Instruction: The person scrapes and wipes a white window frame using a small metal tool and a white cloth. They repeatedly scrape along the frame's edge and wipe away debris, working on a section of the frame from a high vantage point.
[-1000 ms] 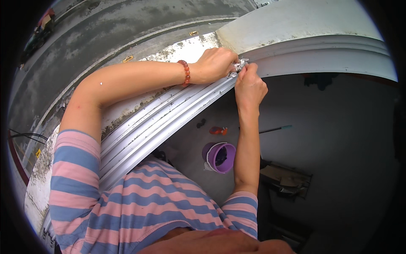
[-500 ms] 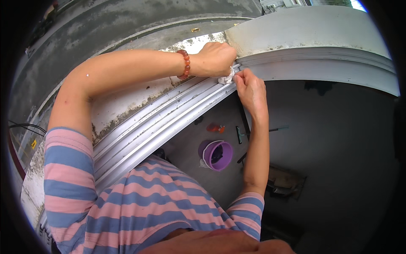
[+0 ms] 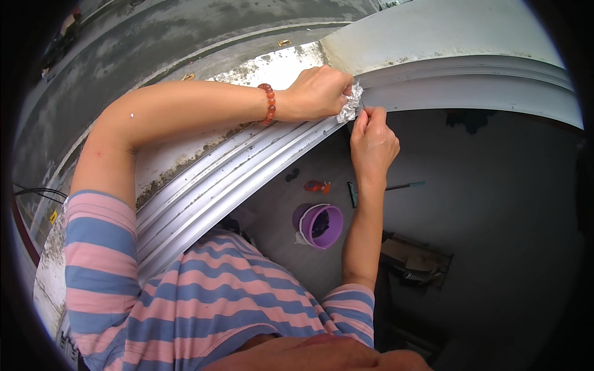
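My left hand (image 3: 318,91), with a beaded bracelet (image 3: 268,104) at the wrist, is closed on a crumpled white cloth or tissue (image 3: 351,105). It is at the far corner of the metal window track (image 3: 247,164), where the sill meets the side frame. Close beside the crumpled wad, my right hand (image 3: 375,141) is closed in a pinch. Something thin seems to stick out from its fingertips toward the wad, too small to make out. Dark dirt marks run along the grooves of the track.
Outside the track runs a stained white ledge (image 3: 179,161), with a road (image 3: 179,37) far below. Indoors on the floor are a purple bucket (image 3: 331,229), an orange-red spray bottle (image 3: 315,186), a squeegee (image 3: 351,195) and a dark rack-like object (image 3: 421,263).
The white wad has come up from the track groove and shows more fully in my left hand. Both hands have shifted slightly right; my right hand has also dropped a little.
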Action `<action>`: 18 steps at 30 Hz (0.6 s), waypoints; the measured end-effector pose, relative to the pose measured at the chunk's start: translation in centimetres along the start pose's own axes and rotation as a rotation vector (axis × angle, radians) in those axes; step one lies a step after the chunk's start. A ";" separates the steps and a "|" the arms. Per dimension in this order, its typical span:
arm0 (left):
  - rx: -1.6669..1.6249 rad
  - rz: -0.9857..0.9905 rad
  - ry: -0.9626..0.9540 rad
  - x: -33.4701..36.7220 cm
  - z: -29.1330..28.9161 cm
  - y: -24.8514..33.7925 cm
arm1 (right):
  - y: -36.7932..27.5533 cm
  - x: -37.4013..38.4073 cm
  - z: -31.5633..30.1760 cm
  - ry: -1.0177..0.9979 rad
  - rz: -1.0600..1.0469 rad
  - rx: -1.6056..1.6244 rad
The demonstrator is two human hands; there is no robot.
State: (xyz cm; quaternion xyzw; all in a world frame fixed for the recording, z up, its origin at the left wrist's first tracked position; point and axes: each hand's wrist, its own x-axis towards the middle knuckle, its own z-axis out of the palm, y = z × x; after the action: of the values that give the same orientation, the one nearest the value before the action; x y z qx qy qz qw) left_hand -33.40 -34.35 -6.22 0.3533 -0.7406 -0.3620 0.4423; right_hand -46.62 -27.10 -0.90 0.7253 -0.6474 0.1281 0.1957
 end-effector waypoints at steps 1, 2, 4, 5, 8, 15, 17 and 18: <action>0.011 -0.008 0.020 0.3 0.5 0.0 | 0.0 0.3 0.2 0.037 -0.004 -0.035; 0.021 -0.018 0.041 0.7 1.0 0.0 | 0.0 0.5 0.5 0.032 0.004 -0.038; 0.052 -0.059 0.060 1.2 1.8 -0.1 | -0.1 0.7 0.8 0.023 0.021 -0.046; 0.077 -0.095 0.061 1.4 2.0 -0.2 | -0.3 0.7 0.8 0.031 0.023 -0.036; 0.151 -0.146 0.068 2.1 2.4 -0.2 | -0.3 0.5 0.9 0.021 0.027 -0.035; 0.174 -0.173 0.054 2.4 2.4 -0.2 | -0.1 1.0 3.0 0.110 0.034 -0.069; 0.135 -0.147 0.085 2.5 2.7 0.0 | 0.1 0.8 3.4 0.205 0.020 -0.023; 0.115 -0.134 0.099 2.5 2.7 0.1 | 0.1 0.9 3.4 0.191 0.012 -0.017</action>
State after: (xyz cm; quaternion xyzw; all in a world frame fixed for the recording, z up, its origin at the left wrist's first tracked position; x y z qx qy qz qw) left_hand -36.80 -35.78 -6.13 0.4445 -0.7119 -0.3299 0.4322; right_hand -46.87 -29.45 -3.55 0.7045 -0.6311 0.1923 0.2617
